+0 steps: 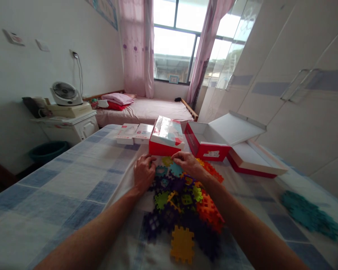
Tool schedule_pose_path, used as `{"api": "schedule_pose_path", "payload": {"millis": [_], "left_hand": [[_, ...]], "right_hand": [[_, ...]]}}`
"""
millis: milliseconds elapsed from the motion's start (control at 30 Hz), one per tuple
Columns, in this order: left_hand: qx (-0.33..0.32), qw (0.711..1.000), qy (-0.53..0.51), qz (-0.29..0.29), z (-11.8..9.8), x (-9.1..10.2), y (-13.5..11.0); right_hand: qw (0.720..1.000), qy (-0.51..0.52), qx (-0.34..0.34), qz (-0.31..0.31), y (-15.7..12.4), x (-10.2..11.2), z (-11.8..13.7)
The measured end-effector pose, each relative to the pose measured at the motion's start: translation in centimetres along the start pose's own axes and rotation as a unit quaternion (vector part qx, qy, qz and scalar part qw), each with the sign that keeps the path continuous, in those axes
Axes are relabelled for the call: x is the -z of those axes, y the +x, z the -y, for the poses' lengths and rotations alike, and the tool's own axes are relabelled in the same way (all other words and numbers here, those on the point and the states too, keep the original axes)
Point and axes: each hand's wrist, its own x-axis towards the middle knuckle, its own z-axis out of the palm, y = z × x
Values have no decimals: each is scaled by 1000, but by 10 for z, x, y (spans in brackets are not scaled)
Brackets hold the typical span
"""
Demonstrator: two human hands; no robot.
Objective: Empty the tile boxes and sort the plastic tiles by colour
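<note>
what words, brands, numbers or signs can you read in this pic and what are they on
No text is clear enough to quote.
Open red box: lettering on its side and print on a white label, too blurred to read.
Two small white boxes: small red print, too small to read.
Red-and-white box: glare on top, no readable words.
Yellow toothed piece: no lettering visible.

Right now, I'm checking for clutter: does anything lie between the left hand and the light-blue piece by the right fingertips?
Yes: a teal openwork piece lies between the left hand and the light-blue piece, with a yellow-green piece on its far side.
</note>
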Motion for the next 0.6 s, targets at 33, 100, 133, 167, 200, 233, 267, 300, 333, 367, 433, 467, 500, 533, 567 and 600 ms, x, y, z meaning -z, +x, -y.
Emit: {"api": "schedule_pose_path", "payload": {"millis": [33,100,133,167,200,233,267,300,333,367,433,467,500,533,567,600], "left_hand": [[12,1000,-19,-8,1,1,1],[27,998,-45,-20,3,2,3],[29,998,-52,-23,3,2,4],[27,998,-55,-26,4,2,4],[24,998,-57,-29,4,2,4],[19,998,-58,-31,3,2,4],[13,998,-58,-32,3,2,4],[7,998,-57,-32,2,3,4],[0,998,-55,-30,2,3,3],[-5,998,-54,-28,0,3,3],[-12,998,-51,-26,-2,4,2],[-13,998,-50,-26,-3,5,2],[-14,998,-49,-27,-3,5,2],[-14,998,-49,-28,-4,5,2],[-16,998,-49,-29,-4,5,2],[-18,998,-48,-28,-4,5,2]], "right_hand": [[1000,-9,1,22,2,-3,1],[996,-58,12,73,8,-11,4],[991,-89,20,97,11,-16,7],[986,-119,26,116,14,-21,9],[980,-143,31,132,17,-26,12],[976,-159,33,142,19,-30,15],[974,-167,33,147,20,-34,17],[974,-171,31,148,21,-37,19],[973,-176,29,150,22,-38,21],[972,-179,26,152,21,-39,23],[970,-181,22,161,20,-39,25],[970,-181,20,162,19,-38,24],[971,-179,19,158,18,-38,23],[973,-177,17,149,17,-38,22],[975,-174,15,138,16,-38,19],[977,-169,13,126,15,-39,17]]}}
